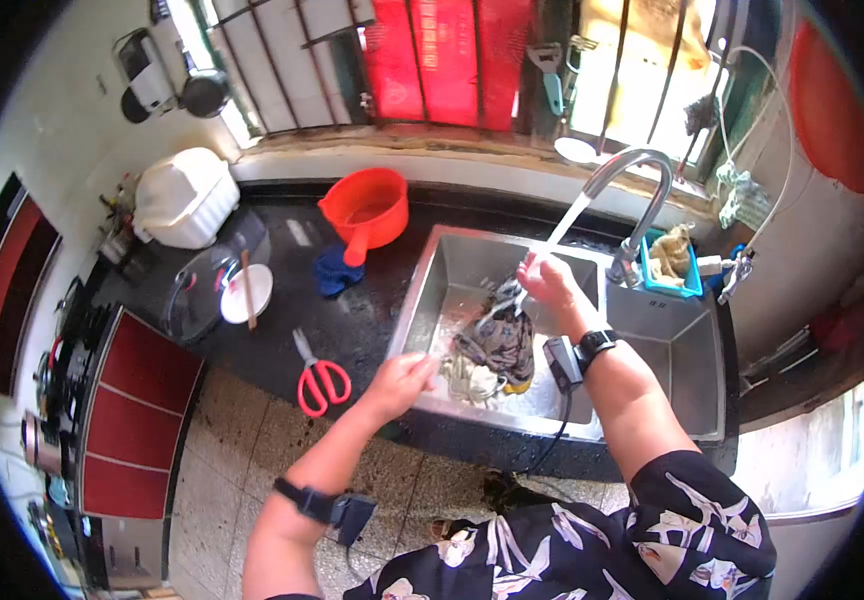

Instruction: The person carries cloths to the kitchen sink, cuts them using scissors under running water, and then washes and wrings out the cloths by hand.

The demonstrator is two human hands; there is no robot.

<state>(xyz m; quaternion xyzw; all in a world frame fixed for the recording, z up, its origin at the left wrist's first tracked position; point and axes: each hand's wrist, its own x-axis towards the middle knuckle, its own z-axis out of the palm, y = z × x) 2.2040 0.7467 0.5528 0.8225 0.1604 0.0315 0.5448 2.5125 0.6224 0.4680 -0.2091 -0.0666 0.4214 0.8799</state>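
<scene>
At the running tap (642,165), my right hand (555,283) is in the water stream with its fingers curled in; what they hold, if anything, is hidden. Below it a wet, dark patterned cloth (504,345) lies bunched in the left sink basin (430,290). A pale cloth (470,380) is beside it. My left hand (400,387) is closed over the front left rim of the basin, thumb side toward the cloths. I cannot make out anything inside that fist.
Left of the sink are red-handled scissors (323,387), a red dipper (370,208), a blue cloth (338,272) and a white bowl (244,297) with a stick across it. A blue basket (689,276) stands behind the right basin (692,360).
</scene>
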